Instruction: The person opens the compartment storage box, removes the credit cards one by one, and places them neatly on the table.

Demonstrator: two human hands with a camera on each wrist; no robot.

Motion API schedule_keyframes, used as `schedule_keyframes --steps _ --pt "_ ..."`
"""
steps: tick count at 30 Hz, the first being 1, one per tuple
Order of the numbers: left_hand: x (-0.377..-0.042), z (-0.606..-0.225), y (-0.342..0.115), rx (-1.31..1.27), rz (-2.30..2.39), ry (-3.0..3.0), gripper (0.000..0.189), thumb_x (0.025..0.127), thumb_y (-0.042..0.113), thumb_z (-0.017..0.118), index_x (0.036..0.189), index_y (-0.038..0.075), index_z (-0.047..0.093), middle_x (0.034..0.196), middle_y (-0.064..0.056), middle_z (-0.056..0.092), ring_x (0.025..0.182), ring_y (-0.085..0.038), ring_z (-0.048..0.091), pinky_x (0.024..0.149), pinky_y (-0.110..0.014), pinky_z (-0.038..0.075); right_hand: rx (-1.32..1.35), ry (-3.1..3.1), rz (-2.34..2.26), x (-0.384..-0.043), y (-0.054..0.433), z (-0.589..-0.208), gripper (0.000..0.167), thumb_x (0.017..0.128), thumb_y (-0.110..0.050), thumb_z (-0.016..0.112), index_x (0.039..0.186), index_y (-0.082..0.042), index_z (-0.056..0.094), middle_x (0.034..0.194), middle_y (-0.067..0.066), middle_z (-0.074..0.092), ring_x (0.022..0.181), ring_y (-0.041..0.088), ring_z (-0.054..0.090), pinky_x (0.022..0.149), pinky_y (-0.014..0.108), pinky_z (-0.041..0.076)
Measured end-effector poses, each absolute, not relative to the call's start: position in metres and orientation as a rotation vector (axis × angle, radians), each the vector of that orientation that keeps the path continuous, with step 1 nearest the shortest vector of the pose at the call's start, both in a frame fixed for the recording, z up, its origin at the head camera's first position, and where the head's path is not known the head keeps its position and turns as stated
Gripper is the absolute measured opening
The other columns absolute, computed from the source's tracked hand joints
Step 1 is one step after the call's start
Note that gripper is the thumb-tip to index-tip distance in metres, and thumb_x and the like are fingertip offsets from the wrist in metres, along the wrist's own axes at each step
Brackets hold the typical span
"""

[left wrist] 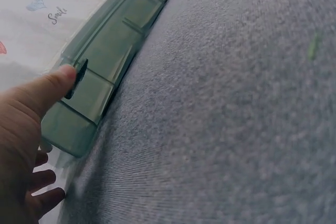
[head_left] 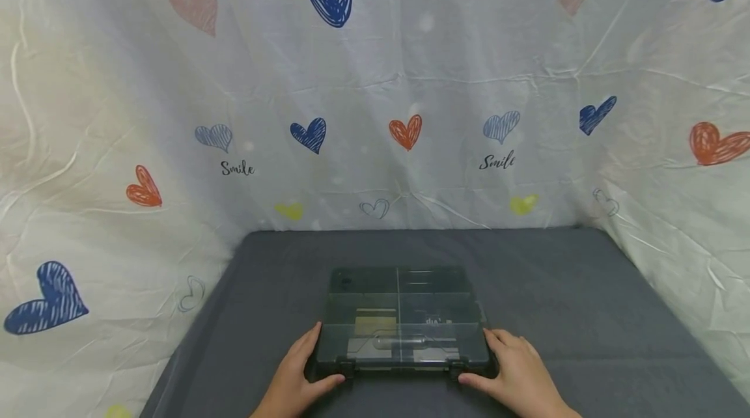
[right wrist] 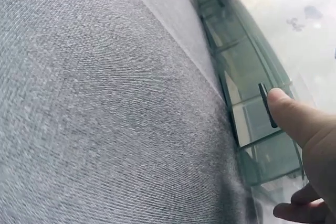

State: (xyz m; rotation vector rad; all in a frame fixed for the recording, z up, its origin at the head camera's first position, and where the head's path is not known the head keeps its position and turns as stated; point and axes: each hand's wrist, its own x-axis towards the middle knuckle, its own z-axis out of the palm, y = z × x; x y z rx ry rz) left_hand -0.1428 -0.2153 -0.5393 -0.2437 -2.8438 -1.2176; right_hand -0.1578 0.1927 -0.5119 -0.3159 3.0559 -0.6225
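Note:
A see-through, green-tinted plastic compartment case point(head_left: 363, 281) lies flat on the grey cloth, its lid down. Dividers split it into several compartments. Through the lid show a beige piece point(head_left: 375, 325), whitish pieces and a slim clear item, too blurred to name. My left hand point(head_left: 299, 366) grips the case's near left corner, with its thumb at the left dark latch point(left wrist: 79, 80). At the near right corner my right hand point(head_left: 518, 366) holds the case, its thumb against the right dark latch point(right wrist: 268, 106). The other fingers lie along the sides, partly hidden.
Grey cloth point(head_left: 281, 275) covers the table around the case. White curtains point(head_left: 363, 66) printed with hearts and the word "Smile" stand behind it and at both sides. A small green mark point(left wrist: 313, 46) shows on the cloth in the left wrist view.

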Motion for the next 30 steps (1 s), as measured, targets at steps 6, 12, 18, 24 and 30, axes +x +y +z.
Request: schedule_keyframes --steps 6,12,18,24,30 --pt "-0.142 -0.532 -0.211 -0.171 -1.246 -2.919 0.116 0.076 0.059 0.084 0.160 0.000 0.030 0.155 -0.027 0.041 0.138 -0.049 0.042 0.101 -0.066 0.043 -0.329 3.062 -0.596 -0.158 0.193 -0.514 0.114 0.066 -0.090 0.065 0.126 0.007 0.068 0.123 0.019 0.067 0.113 0.037 0.064 0.103 0.069 0.038" --pt "-0.144 -0.531 -0.209 -0.074 -1.328 -2.928 0.117 0.073 0.054 0.088 0.158 -0.004 0.032 0.154 -0.031 0.040 0.138 -0.051 0.041 0.101 -0.066 0.042 -0.307 3.058 -0.610 -0.158 0.192 -0.515 0.112 0.065 -0.089 0.066 0.124 0.006 0.069 0.123 0.018 0.067 0.112 0.037 0.065 0.103 0.066 0.039" --pt "-0.149 -0.536 -0.209 -0.074 -1.332 -2.910 0.115 0.072 0.051 0.091 0.156 -0.004 0.035 0.151 -0.029 0.044 0.136 -0.050 0.043 0.101 -0.065 0.043 -0.306 3.078 -0.600 -0.157 0.191 -0.516 0.112 0.065 -0.089 0.067 0.124 0.006 0.069 0.121 0.019 0.067 0.109 0.037 0.066 0.097 0.061 0.046" --pt "-0.152 -0.542 -0.205 -0.111 -1.266 -2.851 0.108 0.072 0.048 0.092 0.152 -0.004 0.042 0.145 -0.026 0.050 0.131 -0.046 0.048 0.101 -0.063 0.044 -0.265 3.071 -0.582 -0.158 0.189 -0.518 0.111 0.064 -0.088 0.068 0.122 0.007 0.069 0.118 0.020 0.068 0.105 0.037 0.067 0.090 0.059 0.051" --pt "-0.152 -0.546 -0.202 -0.084 -1.234 -2.825 0.099 0.073 0.046 0.092 0.147 -0.003 0.048 0.141 -0.024 0.054 0.127 -0.044 0.052 0.099 -0.061 0.046 -0.229 3.064 -0.565 -0.159 0.186 -0.520 0.096 0.065 -0.084 0.073 0.111 0.001 0.069 0.101 0.009 0.067 0.083 0.026 0.066 0.073 0.048 0.056"
